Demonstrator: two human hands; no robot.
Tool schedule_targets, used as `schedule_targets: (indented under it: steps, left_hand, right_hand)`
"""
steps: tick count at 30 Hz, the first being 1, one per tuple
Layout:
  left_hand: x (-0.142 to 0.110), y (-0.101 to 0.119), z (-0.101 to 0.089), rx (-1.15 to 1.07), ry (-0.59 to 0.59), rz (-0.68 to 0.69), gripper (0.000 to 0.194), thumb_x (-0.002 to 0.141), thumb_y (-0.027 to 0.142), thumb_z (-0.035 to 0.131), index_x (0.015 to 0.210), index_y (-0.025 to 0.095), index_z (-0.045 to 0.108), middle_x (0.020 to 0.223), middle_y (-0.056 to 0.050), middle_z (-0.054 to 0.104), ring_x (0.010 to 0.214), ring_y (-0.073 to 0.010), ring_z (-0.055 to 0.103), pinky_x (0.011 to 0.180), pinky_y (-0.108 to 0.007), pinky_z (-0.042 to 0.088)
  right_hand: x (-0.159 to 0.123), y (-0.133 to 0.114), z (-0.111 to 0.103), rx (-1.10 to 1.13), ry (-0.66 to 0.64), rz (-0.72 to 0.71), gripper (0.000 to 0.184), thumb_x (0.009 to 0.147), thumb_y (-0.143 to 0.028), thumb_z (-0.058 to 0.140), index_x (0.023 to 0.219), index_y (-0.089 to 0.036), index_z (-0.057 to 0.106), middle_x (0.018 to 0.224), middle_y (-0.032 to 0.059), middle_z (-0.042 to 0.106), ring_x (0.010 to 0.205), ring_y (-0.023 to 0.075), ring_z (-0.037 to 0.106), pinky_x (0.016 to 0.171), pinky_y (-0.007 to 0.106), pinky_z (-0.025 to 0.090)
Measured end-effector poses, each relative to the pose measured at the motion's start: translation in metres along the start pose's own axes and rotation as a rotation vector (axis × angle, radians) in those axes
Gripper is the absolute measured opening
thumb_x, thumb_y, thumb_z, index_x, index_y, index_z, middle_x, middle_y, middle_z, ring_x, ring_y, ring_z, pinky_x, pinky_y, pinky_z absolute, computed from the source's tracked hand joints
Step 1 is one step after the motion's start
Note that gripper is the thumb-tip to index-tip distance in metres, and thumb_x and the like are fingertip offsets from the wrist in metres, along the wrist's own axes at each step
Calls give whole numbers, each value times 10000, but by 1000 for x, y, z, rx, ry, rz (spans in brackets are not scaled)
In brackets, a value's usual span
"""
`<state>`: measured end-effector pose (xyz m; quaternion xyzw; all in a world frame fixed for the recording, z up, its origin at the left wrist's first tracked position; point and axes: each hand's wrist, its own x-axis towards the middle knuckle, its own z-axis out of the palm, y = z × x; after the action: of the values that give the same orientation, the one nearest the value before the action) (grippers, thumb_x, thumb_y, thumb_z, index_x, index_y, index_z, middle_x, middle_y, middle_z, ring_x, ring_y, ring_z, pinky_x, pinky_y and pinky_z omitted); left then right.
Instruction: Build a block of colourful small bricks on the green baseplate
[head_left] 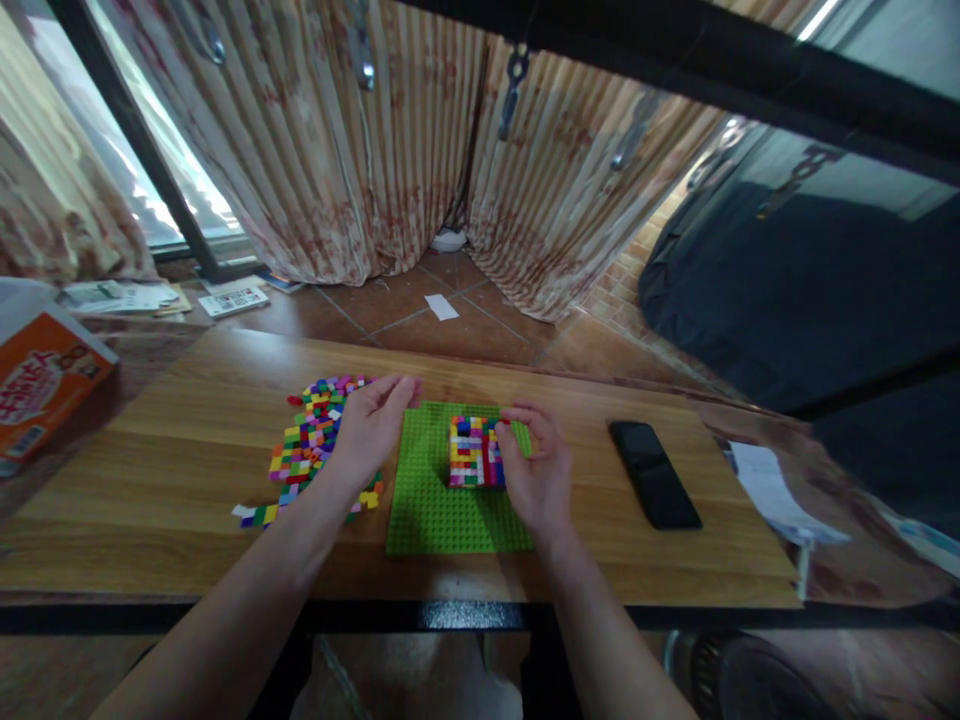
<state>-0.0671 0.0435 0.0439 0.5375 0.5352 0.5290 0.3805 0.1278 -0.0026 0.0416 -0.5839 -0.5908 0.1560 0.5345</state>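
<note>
Two bare hands flank a multicoloured brick block (474, 453) on a studded green baseplate (435, 515); the block sits right of the baseplate's centre line, towards its far half, its visible sides running roughly parallel to the baseplate's edges. The visible top is nearly square; the block's right side lies partly behind the right hand (541, 470), so its long axis cannot be told.

The left hand (367, 430) is at the baseplate's far left corner, thumb and fingers drawn close together and pointing towards the far right; whether a brick lies between them cannot be told. The right hand reaches over the baseplate's right edge, thumb and curled fingers at the block's far right corner; whether they grip it is unclear.

Materials: the block is of small, hard-edged plastic bricks in short coloured strips; loose bricks (300, 447) form an irregular heap left of the baseplate, partly covered by the left hand and forearm; the wooden tabletop (187, 450) around the baseplate shows streaked grain; a smooth black phone (654, 475) lies to its right; pleated, patterned curtains (315, 150) hang beyond it. An orange-and-white box (45, 385), far left of the baseplate, is cut off by the frame; individual studs on the block are too small to resolve.
</note>
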Motion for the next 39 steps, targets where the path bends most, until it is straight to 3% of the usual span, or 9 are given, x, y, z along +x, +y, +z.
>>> schedule_targets:
  steps: [3, 8, 13, 19, 29, 34, 39]
  left_hand:
    - [-1, 3, -22, 17, 40, -22, 282, 826, 428, 605, 856, 178, 732, 806, -41, 735, 788, -194, 664, 727, -296, 542]
    - [1, 6, -44, -47, 170, -66, 188, 808, 328, 608, 819, 192, 737, 787, -35, 738, 759, -185, 674, 693, -274, 556]
    - [4, 9, -44, -90, 194, -67, 156, 794, 301, 625, 818, 194, 736, 778, -20, 736, 733, -167, 669, 699, -267, 564]
    - [4, 6, -44, -150, 162, -69, 160, 760, 292, 650, 830, 173, 731, 777, -19, 731, 726, -148, 668, 696, -257, 558]
    - [1, 2, -39, -142, 66, -84, 202, 745, 296, 663, 860, 152, 746, 777, -34, 729, 717, -148, 660, 690, -262, 540]
    - [2, -2, -39, -88, 55, -76, 208, 748, 310, 659, 863, 163, 751, 738, -26, 722, 678, -152, 649, 652, -260, 525]
    - [2, 0, -39, -86, 50, -73, 194, 752, 296, 646, 856, 168, 748, 770, -26, 733, 689, -149, 649, 647, -249, 514]
  right_hand:
    - [-11, -15, 5, -10, -35, -149, 133, 874, -204, 576, 929, -241, 692, 1090, 78, 650, 1058, 219, 603, 970, 434, 472]
    - [-42, -37, 30, 17, -349, -380, 160, 915, -181, 548, 983, -219, 688, 1026, 81, 682, 982, 203, 624, 898, 377, 515]
    - [-61, -40, 54, -101, -576, -381, 209, 913, -158, 534, 1056, -178, 684, 1047, 109, 677, 972, 229, 602, 862, 385, 537]
    - [-65, -34, 64, -211, -610, -315, 212, 882, -136, 552, 1042, -179, 685, 1086, 115, 643, 1012, 258, 565, 897, 426, 523]
    - [-65, -33, 74, -193, -544, -239, 209, 860, -157, 609, 1051, -195, 686, 1093, 106, 645, 1027, 259, 578, 922, 432, 512]
    - [-68, -35, 73, -115, -570, -289, 180, 893, -203, 593, 1047, -227, 684, 1121, 89, 644, 1021, 228, 604, 913, 395, 523]
    - [-71, -38, 77, -179, -610, -304, 145, 888, -216, 615, 1004, -224, 702, 1142, 99, 643, 1034, 246, 600, 920, 431, 518]
